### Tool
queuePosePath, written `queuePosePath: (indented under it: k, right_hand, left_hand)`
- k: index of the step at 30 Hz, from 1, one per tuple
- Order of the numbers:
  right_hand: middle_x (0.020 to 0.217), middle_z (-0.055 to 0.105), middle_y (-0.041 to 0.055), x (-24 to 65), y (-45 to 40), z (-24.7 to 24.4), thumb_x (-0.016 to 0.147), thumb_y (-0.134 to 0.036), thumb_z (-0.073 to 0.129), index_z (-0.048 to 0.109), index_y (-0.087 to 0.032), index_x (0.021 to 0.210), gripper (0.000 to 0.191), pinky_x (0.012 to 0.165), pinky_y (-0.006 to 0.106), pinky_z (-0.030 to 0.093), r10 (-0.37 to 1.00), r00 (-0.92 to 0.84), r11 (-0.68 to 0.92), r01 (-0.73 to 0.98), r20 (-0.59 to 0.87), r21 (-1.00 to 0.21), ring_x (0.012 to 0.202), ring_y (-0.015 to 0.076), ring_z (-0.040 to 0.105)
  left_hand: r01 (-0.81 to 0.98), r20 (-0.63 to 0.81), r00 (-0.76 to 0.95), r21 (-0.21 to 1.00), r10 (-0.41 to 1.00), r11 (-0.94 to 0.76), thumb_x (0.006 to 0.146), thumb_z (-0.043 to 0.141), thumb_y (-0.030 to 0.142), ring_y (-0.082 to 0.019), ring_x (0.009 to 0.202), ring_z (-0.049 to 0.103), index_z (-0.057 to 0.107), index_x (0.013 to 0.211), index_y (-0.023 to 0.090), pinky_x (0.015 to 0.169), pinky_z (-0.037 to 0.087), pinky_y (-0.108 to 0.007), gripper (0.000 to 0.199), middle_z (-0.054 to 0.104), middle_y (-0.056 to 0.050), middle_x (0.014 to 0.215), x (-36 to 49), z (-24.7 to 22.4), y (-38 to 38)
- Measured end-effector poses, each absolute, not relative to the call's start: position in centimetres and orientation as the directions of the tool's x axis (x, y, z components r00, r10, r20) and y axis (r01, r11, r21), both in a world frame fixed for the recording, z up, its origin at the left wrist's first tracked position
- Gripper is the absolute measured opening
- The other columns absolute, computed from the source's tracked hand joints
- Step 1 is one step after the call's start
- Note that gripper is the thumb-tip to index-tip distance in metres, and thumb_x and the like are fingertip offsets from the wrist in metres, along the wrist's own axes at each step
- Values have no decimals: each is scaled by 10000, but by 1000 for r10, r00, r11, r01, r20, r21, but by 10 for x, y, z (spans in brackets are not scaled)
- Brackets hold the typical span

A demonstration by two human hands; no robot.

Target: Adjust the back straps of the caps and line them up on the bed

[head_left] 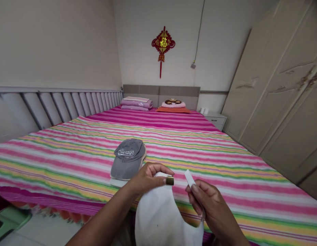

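Observation:
A white cap point(158, 218) hangs between my hands, its rear opening toward the right. My left hand point(150, 177) pinches the cap's edge beside a brass-coloured buckle point(170, 180). Between the thumb and fingers of my right hand point(209, 201) is the loose end of the cap's white strap point(189, 178). Strap end and buckle are apart, with a small gap between them. Just beyond my left hand, a grey cap point(129, 159) with white lettering lies on top of a pale cap point(118, 182), which is mostly hidden.
The striped bedspread point(212, 150) spreads under everything. Folded purple bedding point(137, 103) and a pink and orange pile point(173, 105) sit by the headboard point(178, 94). A bed rail point(71, 102) runs along the left, a wardrobe point(271, 102) stands right, and a green stool point(12, 220) is lower left.

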State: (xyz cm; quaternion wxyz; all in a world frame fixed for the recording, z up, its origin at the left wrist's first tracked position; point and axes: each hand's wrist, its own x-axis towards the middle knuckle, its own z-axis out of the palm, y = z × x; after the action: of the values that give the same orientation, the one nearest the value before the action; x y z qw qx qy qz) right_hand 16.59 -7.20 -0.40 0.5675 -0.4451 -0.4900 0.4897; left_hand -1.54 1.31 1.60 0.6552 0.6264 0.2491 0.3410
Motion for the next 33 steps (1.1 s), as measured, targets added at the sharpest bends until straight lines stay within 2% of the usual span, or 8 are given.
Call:
queuePosePath:
  k: [3, 7, 10, 14, 18, 23, 26, 33]
  right_hand:
    - [604, 538, -13, 161, -68, 1, 745, -390, 581, 554, -154, 683, 245, 386, 189, 229, 989, 34, 144, -102, 141, -984, 383, 28, 351]
    - [460, 359, -84, 151, -61, 4, 685, -402, 636, 517, -163, 673, 267, 348, 187, 109, 998, 20, 70, -173, 67, -982, 365, 25, 191]
    - [442, 286, -100, 143, -56, 1, 635, -391, 681, 516, -151, 659, 293, 345, 186, 85, 999, -14, 36, -206, 39, -978, 381, 25, 151]
    - [393, 298, -109, 137, -53, -4, 666, -364, 655, 494, -155, 649, 265, 337, 180, 93, 999, -40, -29, -319, -17, -947, 353, 23, 147]
    - [391, 348, -108, 135, -52, -6, 685, -361, 640, 454, -167, 635, 273, 328, 175, 104, 997, -58, -63, -433, -42, -899, 322, 14, 157]
    - [385, 372, -99, 134, -53, -10, 693, -410, 626, 426, -169, 589, 330, 332, 176, 106, 997, -75, -65, -420, -37, -905, 310, 11, 189]
    - [359, 357, -106, 134, -53, -12, 667, -381, 657, 428, -172, 583, 321, 326, 175, 102, 990, -126, -108, -440, -58, -891, 299, 11, 183]
    - [357, 325, -108, 131, -53, -15, 699, -358, 636, 381, -177, 540, 352, 338, 182, 114, 980, -196, -143, -568, -35, -811, 306, 12, 165]
  left_hand:
    - [-172, 151, 627, 984, 764, -54, 620, 696, 255, -127, 715, 577, 670, 849, 156, 651, 419, -218, 250, 654, -53, 826, -17, 11, 12]
    - [-155, 173, 610, 983, 773, -98, 630, 681, 238, -126, 692, 576, 686, 790, 160, 642, 415, -216, 179, 665, -43, 774, -15, 8, 9]
    - [-132, 174, 587, 984, 791, -118, 609, 689, 219, -121, 649, 567, 683, 751, 154, 607, 409, -210, 157, 663, -34, 736, -12, 8, 8]
    - [-116, 204, 581, 979, 788, -168, 603, 683, 179, -131, 646, 572, 673, 725, 142, 604, 413, -214, 128, 659, -39, 709, -9, 7, 5]
    - [-83, 232, 627, 969, 743, -232, 605, 670, 160, -165, 705, 589, 674, 782, 136, 663, 428, -247, 178, 664, -58, 737, -11, 4, 5]
    - [-109, 226, 625, 973, 747, -203, 580, 700, 202, -152, 696, 570, 667, 778, 148, 649, 418, -240, 208, 649, -48, 765, -14, -2, 8]
    - [-126, 232, 602, 973, 764, -195, 586, 698, 211, -137, 663, 554, 656, 744, 140, 627, 408, -233, 178, 632, -42, 748, -14, -4, 9]
    - [-104, 413, 589, 891, 695, -441, 564, 712, 158, -152, 717, 546, 645, 759, 153, 664, 396, -241, 205, 603, -39, 746, -12, 0, 6]
